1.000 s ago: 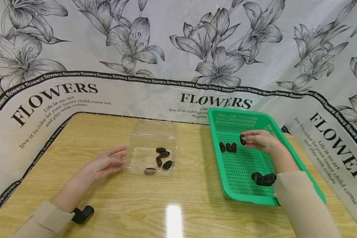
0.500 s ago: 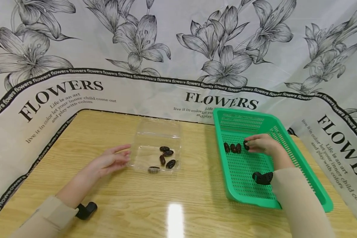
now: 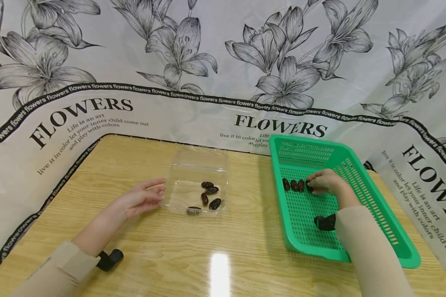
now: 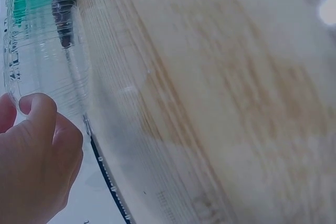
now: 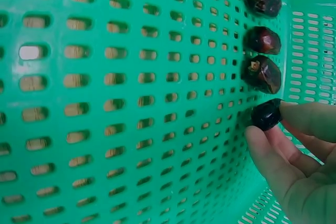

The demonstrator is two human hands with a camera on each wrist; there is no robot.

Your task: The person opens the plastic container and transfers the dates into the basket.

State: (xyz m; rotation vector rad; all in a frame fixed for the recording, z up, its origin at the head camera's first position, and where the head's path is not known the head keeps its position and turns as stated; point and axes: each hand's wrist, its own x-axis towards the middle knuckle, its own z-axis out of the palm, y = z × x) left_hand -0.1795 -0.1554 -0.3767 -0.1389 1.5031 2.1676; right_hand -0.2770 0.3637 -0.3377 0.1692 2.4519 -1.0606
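Printed cloth, all black-line lilies and lettering, behind a pale wood table with a bright patch of glare in the foreground. On the table, to the right, a green basket. Inside, close over or on its slotted floor, one date: small, glossy, nearly black. Touching the floor or not, hard to tell. Just beside, a row of dates, wrinkled, dark brown with some reddish sheen, pale stem ends on some.

On the one date, the right hand: thumb and finger closed in a pinch, forearm reaching in over the near side, hand partly hiding the date from the head view. Well apart, at the left side of a clear box, the left hand: fingers loosely bent and spread, no grip to be seen, contact with the box wall uncertain.

In the box, five dates, mostly toward the right, the nearest at the front wall; lid open at the back. Beige sleeves on both arms, a black camera at each cuff, the right one covering some basket slots.
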